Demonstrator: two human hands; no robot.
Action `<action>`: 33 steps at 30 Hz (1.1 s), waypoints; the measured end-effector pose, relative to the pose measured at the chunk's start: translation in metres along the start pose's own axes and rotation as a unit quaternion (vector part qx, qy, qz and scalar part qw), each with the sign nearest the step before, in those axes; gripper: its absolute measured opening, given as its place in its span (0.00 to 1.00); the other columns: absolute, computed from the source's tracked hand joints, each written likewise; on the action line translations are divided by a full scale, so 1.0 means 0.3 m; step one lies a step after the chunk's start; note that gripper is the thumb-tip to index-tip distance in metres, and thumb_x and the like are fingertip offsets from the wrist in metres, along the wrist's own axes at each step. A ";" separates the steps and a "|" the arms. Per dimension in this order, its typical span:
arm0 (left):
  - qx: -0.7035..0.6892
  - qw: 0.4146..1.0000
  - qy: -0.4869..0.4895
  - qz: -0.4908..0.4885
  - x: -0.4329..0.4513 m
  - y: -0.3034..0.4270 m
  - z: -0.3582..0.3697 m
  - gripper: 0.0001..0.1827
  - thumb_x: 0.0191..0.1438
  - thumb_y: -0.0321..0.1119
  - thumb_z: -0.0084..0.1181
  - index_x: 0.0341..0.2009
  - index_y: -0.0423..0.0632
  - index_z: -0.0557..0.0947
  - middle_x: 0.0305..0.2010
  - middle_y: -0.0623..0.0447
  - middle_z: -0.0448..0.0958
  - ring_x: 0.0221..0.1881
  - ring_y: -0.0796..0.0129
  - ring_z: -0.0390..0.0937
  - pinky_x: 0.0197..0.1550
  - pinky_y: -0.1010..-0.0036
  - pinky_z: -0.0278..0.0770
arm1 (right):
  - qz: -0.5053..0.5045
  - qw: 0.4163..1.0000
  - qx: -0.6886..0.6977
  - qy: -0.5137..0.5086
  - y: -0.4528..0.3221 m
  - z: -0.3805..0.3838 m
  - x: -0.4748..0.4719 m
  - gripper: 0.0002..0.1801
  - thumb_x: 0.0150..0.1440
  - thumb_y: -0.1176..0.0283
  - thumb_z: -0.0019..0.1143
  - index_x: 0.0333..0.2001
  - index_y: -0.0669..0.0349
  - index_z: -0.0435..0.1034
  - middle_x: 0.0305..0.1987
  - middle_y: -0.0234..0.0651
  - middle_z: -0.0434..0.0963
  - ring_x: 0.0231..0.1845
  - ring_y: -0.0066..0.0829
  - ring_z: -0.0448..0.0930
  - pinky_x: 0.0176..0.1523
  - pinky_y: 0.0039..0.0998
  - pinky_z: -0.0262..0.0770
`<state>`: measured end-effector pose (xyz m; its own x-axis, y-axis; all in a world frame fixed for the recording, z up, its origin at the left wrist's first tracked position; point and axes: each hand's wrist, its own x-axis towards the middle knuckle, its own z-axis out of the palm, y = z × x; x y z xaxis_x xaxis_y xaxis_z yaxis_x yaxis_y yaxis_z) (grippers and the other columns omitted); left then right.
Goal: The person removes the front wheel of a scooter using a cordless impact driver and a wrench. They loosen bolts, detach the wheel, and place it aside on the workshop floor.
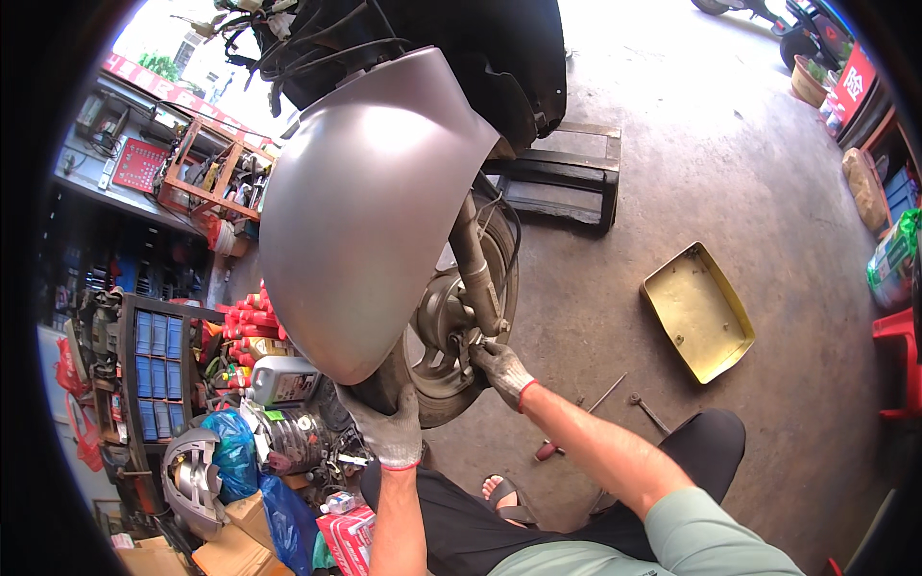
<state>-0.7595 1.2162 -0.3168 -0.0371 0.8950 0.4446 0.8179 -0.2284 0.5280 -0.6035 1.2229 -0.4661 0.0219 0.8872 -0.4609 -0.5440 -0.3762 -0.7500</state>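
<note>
A grey scooter front fender (360, 209) covers much of the front wheel (439, 403). Low on the tyre, under the fender's tip, rests my left hand (389, 425), in a dirty knit work glove with a red cuff, its thumb and fingers spread around the rubber. My right hand (500, 367), gloved alike, has its fingers bent at the wheel hub, just below the lower end of the fork leg (479, 273). Its fingertips touch a small metal part there; whether they grip it is unclear.
On the concrete floor to the right lies a yellow metal tray (702, 309) with a few small fasteners. A screwdriver (551, 450) and a wrench (652, 414) lie near my knee. A black metal stand (562, 180) is behind the wheel. Bottles, bags and boxes (238, 547) crowd the left.
</note>
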 end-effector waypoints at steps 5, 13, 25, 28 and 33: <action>0.012 1.000 0.001 0.021 0.008 -0.004 0.004 0.59 0.45 0.49 0.71 0.69 0.30 0.50 0.67 0.27 0.60 0.68 0.37 0.61 0.69 0.54 0.58 | -0.017 0.995 -0.008 0.101 0.039 0.038 0.028 0.20 0.65 0.59 0.52 0.42 0.70 0.76 0.28 0.42 0.79 0.31 0.30 0.76 0.40 0.37 0.72; 0.014 1.000 -0.011 0.019 0.016 -0.009 0.001 0.61 0.44 0.53 0.72 0.69 0.32 0.51 0.67 0.27 0.60 0.67 0.36 0.62 0.67 0.55 0.62 | -0.045 0.981 -0.114 0.152 0.006 0.030 0.017 0.18 0.65 0.60 0.53 0.38 0.67 0.78 0.26 0.33 0.78 0.26 0.20 0.73 0.30 0.29 0.69; 0.109 0.980 0.050 0.161 -0.034 0.052 -0.031 0.43 0.55 0.50 0.63 0.66 0.37 0.62 0.64 0.30 0.61 0.64 0.32 0.60 0.65 0.44 0.61 | -0.048 0.976 -0.186 0.099 -0.013 0.020 -0.002 0.21 0.65 0.56 0.49 0.41 0.66 0.76 0.32 0.55 0.80 0.35 0.50 0.81 0.42 0.41 0.74; 0.120 0.942 0.006 0.313 -0.081 0.115 -0.072 0.16 0.49 0.31 0.64 0.45 0.49 0.81 0.53 0.45 0.72 0.56 0.44 0.67 0.60 0.52 0.67 | -0.064 0.968 -0.222 0.100 -0.029 0.017 -0.013 0.22 0.65 0.55 0.47 0.42 0.64 0.76 0.36 0.57 0.80 0.42 0.55 0.81 0.45 0.45 0.74; 0.071 0.916 -0.091 0.383 0.001 0.203 -0.129 0.17 0.40 0.23 0.64 0.38 0.53 0.82 0.42 0.54 0.79 0.44 0.54 0.75 0.52 0.59 0.69 | -0.056 0.961 -0.237 0.132 -0.040 0.022 -0.020 0.23 0.64 0.53 0.45 0.44 0.63 0.76 0.39 0.58 0.80 0.46 0.57 0.80 0.48 0.48 0.74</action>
<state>-0.7318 1.1877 -0.2567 0.6651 0.5441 0.5114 0.6304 -0.7763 0.0061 -0.6026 1.2239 -0.4513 0.3044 0.8539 -0.4222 -0.0836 -0.4176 -0.9048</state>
